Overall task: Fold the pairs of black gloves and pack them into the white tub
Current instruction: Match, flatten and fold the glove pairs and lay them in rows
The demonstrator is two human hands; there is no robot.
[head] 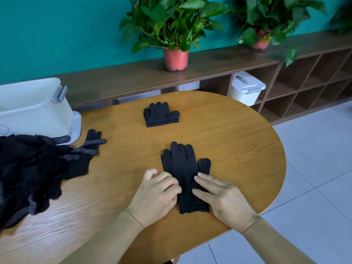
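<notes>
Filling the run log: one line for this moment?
left hand: pinches glove pair edge | right hand: presses it flat | folded pair: beyond | pile, tub: left

— Behind the oval wooden table (238, 141)?
— Low brown cubby shelf (133, 77) along a teal wall (57, 35).
— On top?
— Leafy plant in a reddish pot (176, 58) centrally, second potted plant (261, 42) further right.
— Inside a cubby?
— Lidded white box (246, 88). Pale grey tiled floor (314, 159) at right.

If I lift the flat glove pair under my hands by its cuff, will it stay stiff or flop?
Probably flops: the glove pair looks like thin knit cloth lying flat on the table, so its fingers likely droop. Likely light. Its white grip dots may drag rather than slide.
</notes>
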